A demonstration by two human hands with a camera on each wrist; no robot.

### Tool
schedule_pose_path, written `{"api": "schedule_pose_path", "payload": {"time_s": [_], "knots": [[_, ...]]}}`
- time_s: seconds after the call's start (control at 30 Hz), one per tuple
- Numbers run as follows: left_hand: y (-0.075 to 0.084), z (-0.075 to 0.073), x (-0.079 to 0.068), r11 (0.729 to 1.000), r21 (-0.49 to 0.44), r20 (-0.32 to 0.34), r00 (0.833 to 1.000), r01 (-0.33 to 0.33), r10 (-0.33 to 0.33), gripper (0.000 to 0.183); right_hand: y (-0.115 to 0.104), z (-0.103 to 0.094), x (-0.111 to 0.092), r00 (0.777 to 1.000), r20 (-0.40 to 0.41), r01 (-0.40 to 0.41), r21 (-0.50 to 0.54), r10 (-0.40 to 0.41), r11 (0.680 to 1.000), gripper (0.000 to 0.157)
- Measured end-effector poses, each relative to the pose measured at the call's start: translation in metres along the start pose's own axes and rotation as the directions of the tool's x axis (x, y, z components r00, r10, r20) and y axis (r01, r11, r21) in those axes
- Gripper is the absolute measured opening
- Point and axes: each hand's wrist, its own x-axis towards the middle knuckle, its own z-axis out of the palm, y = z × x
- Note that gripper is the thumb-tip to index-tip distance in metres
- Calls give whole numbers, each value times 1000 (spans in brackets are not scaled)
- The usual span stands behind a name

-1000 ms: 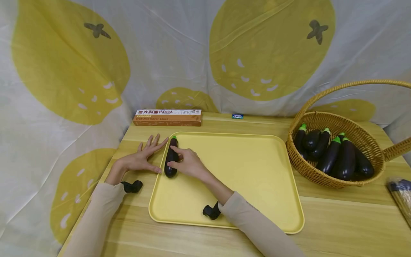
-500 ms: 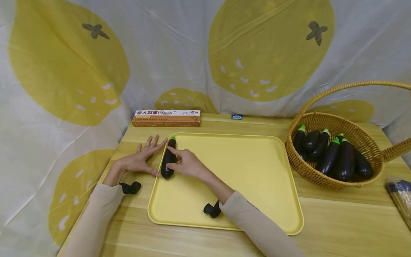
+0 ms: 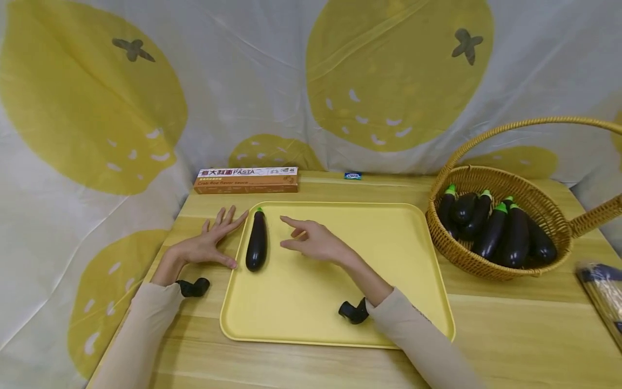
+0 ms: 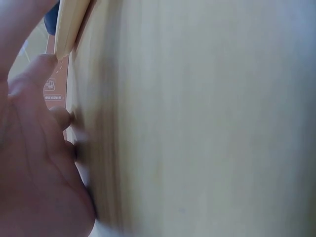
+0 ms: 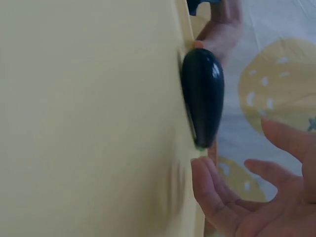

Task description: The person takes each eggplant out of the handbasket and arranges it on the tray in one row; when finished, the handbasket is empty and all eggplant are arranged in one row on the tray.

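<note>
A dark purple eggplant (image 3: 256, 243) with a green stem lies lengthwise along the left side of a yellow tray (image 3: 350, 341). My left hand (image 3: 209, 246) has its fingers spread, with index finger and thumb at the tray's left rim. In the left wrist view that hand's fingertips meet the wooden table (image 4: 197, 123). Just right of the eggplant, my right hand (image 3: 316, 240) hovers over the tray, holding nothing, thumb and index finger apart. The right wrist view shows the eggplant (image 5: 203, 94) beyond the loose fingers.
At the right a wicker basket (image 3: 486, 273) with a tall handle holds several eggplants (image 3: 515, 237). A pasta box (image 3: 247, 181) lies behind the tray, with a small blue packet (image 3: 352, 176) to its right. A clear-wrapped bundle (image 3: 602, 286) is at the far right edge.
My right hand has let go of the eggplant and drawn back to the right. Before that, it shifted the eggplant slightly toward the tray's left rim. My left hand has stayed there.
</note>
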Motion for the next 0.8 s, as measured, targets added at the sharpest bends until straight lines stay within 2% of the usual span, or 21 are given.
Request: {"api": "schedule_pose_path", "payload": {"time_s": [0.1,0.23,0.47,0.63,0.8], "knots": [[0,0,0,1000,-1,-3,1000,-5,5,121,4,-25,-22,1000,-11,6,5,-6,1000,66],[-1,1,0,1000,-3,-1,1000,3,-3,123,10,-59,-57,998,-61,11,-47,-14,999,64],[0,1,1,1000,-1,-5,1000,1,-1,122,21,-114,-132,987,-161,-25,-146,1,989,59],[0,1,1,1000,3,-1,1000,-5,5,122,30,-147,-182,971,-237,-59,-249,-1,967,57],[0,1,1,1000,-3,-8,1000,-1,1,123,45,-171,-218,944,-328,-68,-325,-44,943,62]]}}
